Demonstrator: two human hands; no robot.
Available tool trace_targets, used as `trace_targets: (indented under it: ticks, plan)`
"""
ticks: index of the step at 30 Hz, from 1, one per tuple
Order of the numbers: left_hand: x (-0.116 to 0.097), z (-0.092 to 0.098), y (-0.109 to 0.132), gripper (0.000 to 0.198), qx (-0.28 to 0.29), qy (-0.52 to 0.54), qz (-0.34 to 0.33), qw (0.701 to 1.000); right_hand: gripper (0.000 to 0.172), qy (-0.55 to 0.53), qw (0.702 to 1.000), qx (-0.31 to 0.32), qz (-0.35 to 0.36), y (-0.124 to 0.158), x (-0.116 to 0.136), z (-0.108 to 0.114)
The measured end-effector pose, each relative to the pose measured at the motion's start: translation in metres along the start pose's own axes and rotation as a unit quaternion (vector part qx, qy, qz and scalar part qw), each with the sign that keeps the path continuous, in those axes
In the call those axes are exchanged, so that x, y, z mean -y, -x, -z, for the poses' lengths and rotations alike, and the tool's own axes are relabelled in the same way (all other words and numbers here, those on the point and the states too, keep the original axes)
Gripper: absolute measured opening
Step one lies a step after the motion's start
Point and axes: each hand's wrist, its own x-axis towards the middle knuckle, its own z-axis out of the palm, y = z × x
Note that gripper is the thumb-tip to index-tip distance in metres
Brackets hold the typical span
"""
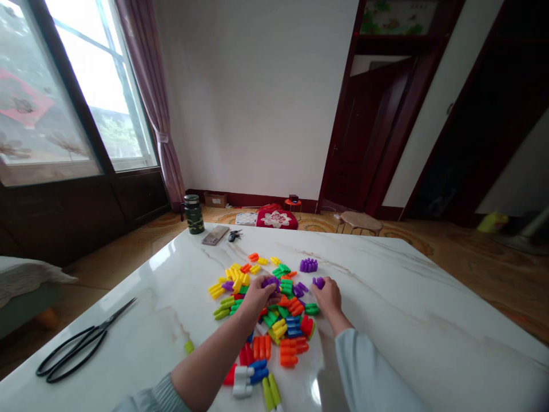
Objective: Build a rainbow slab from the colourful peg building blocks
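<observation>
My left hand (pixel 262 293) is closed on a purple plastic building piece (pixel 270 281) over the middle of a colourful pile. To the right, my right hand (pixel 329 296) pinches another purple building piece (pixel 318 282) just above the tabletop. A joined row of purple pieces (pixel 309 265) stands apart, behind my right hand. Loose pieces lie between and around both hands: yellow pieces (pixel 235 276), green pieces (pixel 312 309), orange pieces (pixel 293 350), blue pieces (pixel 294 327) and a white piece (pixel 242 382). My left forearm hides part of the pile.
The pieces lie on a white marble-patterned table (pixel 386 320). Black-handled scissors (pixel 86 343) rest at its left. Near the far left corner are a camouflage flask (pixel 194 214), a phone (pixel 215 235) and keys (pixel 234 235). Stools (pixel 360 221) stand beyond the far edge.
</observation>
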Motion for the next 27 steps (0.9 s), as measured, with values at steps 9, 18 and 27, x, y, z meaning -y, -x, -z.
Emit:
trace_targets:
  ticks: [9,18,27]
  plan:
    - [0.005,0.002,-0.002,0.022,0.013,0.001,0.011,1.000,0.034,-0.064,0.997,-0.028,0.023,-0.021,0.016,-0.034]
    - [0.009,0.006,-0.008,0.025,0.008,0.002,0.009,1.000,0.026,-0.138,0.989,-0.049,0.018,-0.028,0.014,-0.043]
    - [0.008,0.008,-0.008,0.024,-0.022,0.011,0.013,1.000,0.033,-0.166,0.985,-0.051,0.002,-0.019,0.019,-0.030]
